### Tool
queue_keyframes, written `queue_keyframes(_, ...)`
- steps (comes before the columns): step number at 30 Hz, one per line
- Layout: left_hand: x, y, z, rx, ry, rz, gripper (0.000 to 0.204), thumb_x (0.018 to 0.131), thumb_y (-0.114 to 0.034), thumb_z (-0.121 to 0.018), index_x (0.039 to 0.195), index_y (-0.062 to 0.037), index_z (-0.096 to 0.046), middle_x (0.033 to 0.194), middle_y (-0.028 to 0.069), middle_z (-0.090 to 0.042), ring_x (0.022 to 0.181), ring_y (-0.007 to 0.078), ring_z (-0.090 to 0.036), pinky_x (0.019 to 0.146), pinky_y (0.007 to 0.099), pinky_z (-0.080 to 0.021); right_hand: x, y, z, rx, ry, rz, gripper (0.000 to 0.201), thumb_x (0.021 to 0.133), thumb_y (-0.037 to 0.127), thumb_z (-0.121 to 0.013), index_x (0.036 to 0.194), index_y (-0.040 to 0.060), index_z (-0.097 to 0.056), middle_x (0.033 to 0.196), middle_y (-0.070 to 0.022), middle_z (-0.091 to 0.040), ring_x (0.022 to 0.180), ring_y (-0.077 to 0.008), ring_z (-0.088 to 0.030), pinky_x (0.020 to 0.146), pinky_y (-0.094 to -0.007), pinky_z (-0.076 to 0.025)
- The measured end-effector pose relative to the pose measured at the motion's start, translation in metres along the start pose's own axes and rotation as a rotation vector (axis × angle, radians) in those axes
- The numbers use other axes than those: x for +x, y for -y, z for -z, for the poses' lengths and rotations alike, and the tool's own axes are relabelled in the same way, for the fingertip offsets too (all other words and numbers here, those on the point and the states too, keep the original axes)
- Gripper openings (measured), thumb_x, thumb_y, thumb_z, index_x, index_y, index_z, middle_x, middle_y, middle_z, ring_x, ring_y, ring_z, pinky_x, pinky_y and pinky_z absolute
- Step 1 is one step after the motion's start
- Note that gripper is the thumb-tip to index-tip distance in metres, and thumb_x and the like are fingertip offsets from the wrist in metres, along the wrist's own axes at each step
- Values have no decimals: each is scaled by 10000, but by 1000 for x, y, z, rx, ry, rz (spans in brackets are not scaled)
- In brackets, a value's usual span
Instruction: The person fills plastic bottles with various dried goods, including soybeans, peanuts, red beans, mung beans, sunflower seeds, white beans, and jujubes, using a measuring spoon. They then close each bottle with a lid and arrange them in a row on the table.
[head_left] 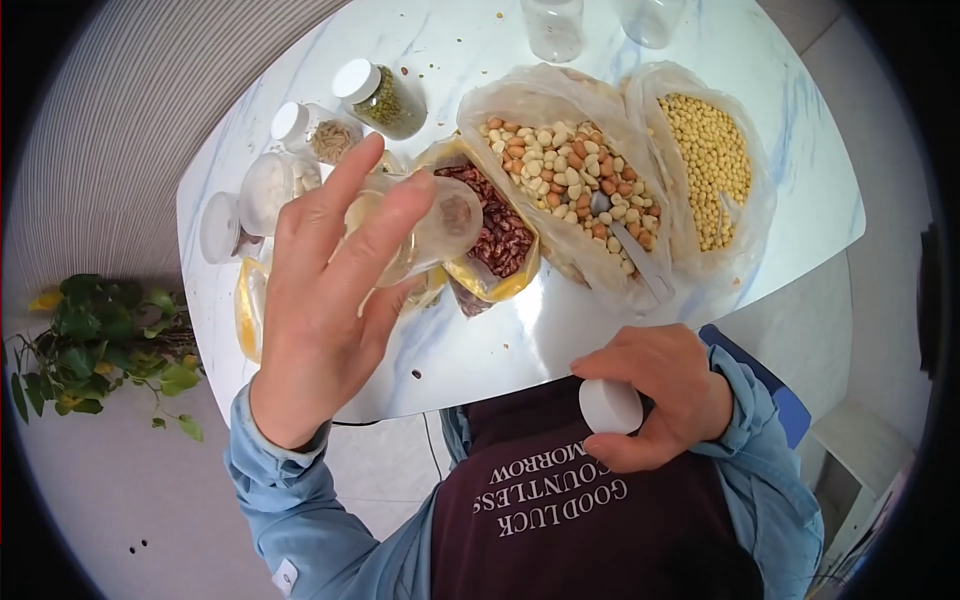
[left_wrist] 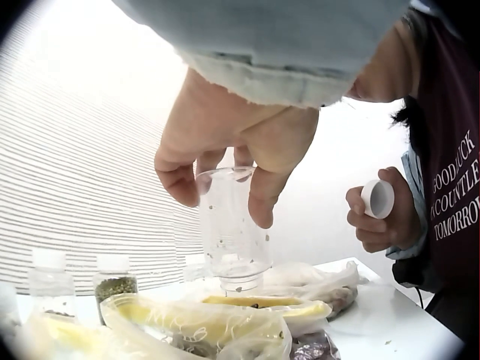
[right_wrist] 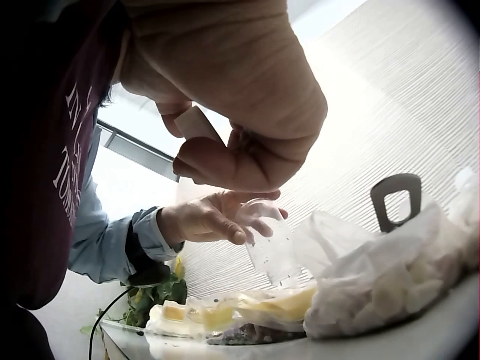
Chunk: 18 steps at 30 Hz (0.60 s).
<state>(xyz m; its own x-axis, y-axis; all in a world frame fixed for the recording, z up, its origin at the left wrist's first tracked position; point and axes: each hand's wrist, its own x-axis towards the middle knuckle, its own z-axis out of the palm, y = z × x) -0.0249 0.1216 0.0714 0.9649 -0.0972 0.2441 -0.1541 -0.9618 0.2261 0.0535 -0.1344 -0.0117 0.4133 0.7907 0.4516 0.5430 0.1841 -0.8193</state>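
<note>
Your left hand (head_left: 320,300) holds the empty jar (head_left: 430,235) above the table (head_left: 480,340), over the bag of kidney beans (head_left: 495,240), while your right hand (head_left: 655,395) holds the cap (head_left: 610,405) near your chest, off the table's near edge. To the right of that bag lies the bag of peanuts (head_left: 570,180) with a scoop (head_left: 630,245) in it, and further right the bag of soybeans (head_left: 710,165). Capped jars (head_left: 380,98) stand left of the bags, and two empty jars (head_left: 553,28) stand at the far edge.

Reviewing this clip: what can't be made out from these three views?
- Head view: the left hand covers most of the clear jar.
- Right wrist view: the right hand hides most of the white cap.
- Head view: the empty jars are cut off by the top edge.
</note>
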Motion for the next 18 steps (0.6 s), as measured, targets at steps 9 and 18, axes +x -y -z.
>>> queue_keyframes(9, -29, 2, -8, -553, -238, 314, 846, 692, -167, -831, 1382, -50, -355, 1354, 170, -446, 1138, 247, -522, 876, 355, -464, 2, 2, 4, -30, -62, -13, 492, 652, 200, -782, 1065, -8, -616, 790, -103, -598, 611, -212, -600, 504, -290, -482)
queue_keyframes(18, -79, -43, -33, -1652, -73, 823, 738, 749, -9, -742, 1353, -90, -326, 1390, 155, -397, 1057, 203, -552, 842, 309, -499, 3, 4, -9, -20, -165, -25, 523, 672, 69, -788, 1153, 6, -592, 1149, -173, -585, 885, -276, -644, 707, -326, -544)
